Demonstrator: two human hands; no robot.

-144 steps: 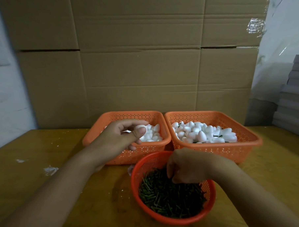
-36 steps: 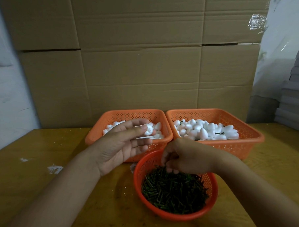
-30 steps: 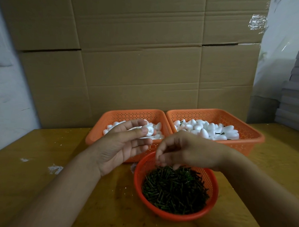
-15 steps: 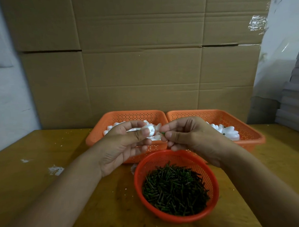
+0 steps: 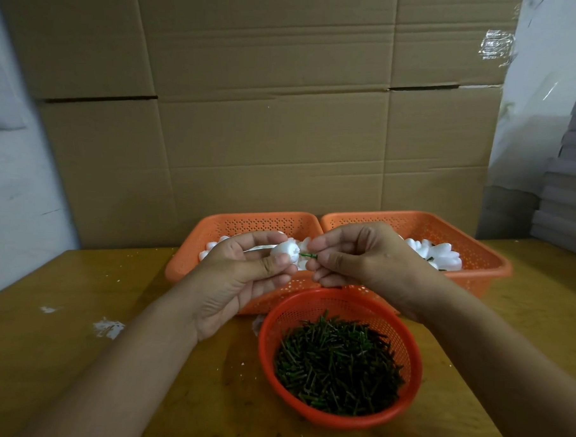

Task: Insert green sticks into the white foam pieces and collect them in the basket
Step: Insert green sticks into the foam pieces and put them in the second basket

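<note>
My left hand (image 5: 241, 279) pinches a white foam piece (image 5: 287, 249) between thumb and fingers, above the left orange basket (image 5: 192, 257). My right hand (image 5: 357, 254) pinches a short green stick (image 5: 308, 255) whose tip touches the foam piece. A round red basket (image 5: 337, 415) full of green sticks (image 5: 338, 362) sits in front, below both hands. The right orange basket (image 5: 476, 259) holds foam pieces (image 5: 440, 254), some with sticks in them. The left basket also holds plain foam pieces, mostly hidden by my hands.
Large cardboard boxes (image 5: 268, 118) stand right behind the baskets. The wooden table (image 5: 61, 307) carries white foam crumbs (image 5: 108, 327) at the left. Grey stacked sheets (image 5: 568, 184) rise at the far right.
My right hand rose from the stick basket with a green stick and met the left hand. The stick's tip now touches the foam piece held in the left hand.
</note>
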